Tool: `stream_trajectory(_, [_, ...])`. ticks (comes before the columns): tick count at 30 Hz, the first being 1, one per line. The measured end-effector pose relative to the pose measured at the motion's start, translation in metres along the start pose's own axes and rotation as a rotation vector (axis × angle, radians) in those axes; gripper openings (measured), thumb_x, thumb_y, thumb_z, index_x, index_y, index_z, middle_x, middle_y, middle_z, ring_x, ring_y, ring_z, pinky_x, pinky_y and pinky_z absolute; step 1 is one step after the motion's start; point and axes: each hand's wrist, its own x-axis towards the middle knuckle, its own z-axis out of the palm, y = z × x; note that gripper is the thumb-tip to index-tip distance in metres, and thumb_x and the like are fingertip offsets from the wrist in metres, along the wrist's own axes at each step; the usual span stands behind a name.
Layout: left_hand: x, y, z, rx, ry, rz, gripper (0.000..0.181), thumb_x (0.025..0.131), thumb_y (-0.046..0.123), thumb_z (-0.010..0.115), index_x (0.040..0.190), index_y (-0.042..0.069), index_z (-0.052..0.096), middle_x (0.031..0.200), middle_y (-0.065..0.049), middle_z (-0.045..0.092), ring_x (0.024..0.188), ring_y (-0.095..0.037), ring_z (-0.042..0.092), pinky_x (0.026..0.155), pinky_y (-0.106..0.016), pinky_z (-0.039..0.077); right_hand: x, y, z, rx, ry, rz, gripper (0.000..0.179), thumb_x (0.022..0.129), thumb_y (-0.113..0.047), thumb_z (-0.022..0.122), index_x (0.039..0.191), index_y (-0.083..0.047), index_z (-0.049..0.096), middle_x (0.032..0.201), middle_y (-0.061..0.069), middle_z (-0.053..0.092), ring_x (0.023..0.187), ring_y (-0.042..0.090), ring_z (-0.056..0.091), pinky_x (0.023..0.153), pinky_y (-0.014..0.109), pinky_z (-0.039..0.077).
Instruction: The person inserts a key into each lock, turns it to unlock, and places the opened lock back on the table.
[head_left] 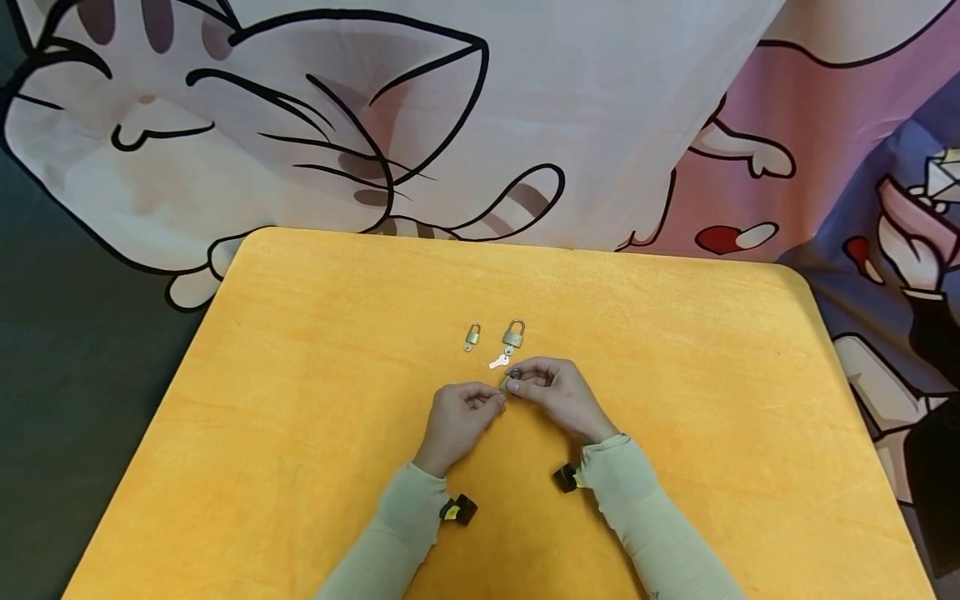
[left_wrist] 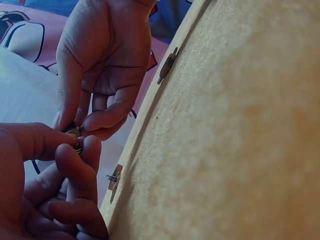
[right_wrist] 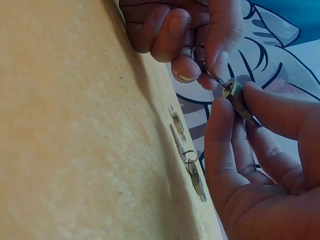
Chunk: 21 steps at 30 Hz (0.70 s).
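Observation:
My right hand (head_left: 564, 397) pinches a small brass padlock (right_wrist: 237, 100) between thumb and fingers, its keyhole end turned to the left hand. Between thumb and forefinger, my left hand (head_left: 459, 423) grips a small key (right_wrist: 218, 80) with a thin ring on it. The key's blade meets the padlock's keyhole end; how deep it sits is hidden. Just beyond the hands on the table lies a larger padlock (head_left: 513, 338), with a ring and silver key (head_left: 498, 362) at its bottom. Left of it rests a smaller padlock (head_left: 472, 335), with a small key at its lower end.
The yellow table (head_left: 315, 333) has rounded far corners. Behind it hangs a curtain (head_left: 600, 108) printed with a cartoon cat. A dark object (head_left: 933, 483) stands past the table's right edge. Each wrist wears a small black camera (head_left: 465, 509).

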Motion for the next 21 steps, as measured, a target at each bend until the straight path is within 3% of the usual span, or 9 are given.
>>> stream_trajectory(21, [-0.0014, -0.0009, 0.0028, -0.077, -0.027, -0.003, 0.016, 0.095, 0.011, 0.070, 0.085, 0.000, 0.076, 0.067, -0.014, 0.068, 0.055, -0.025, 0.061, 0.050, -0.022, 0.043, 0.0008, 0.0031, -0.0001, -0.034, -0.021, 0.023, 0.020, 0.091, -0.008, 0.074, 0.107, 0.004, 0.073, 0.095, 0.013, 0.075, 0.083, 0.021, 0.071, 0.074, 0.025, 0.054])
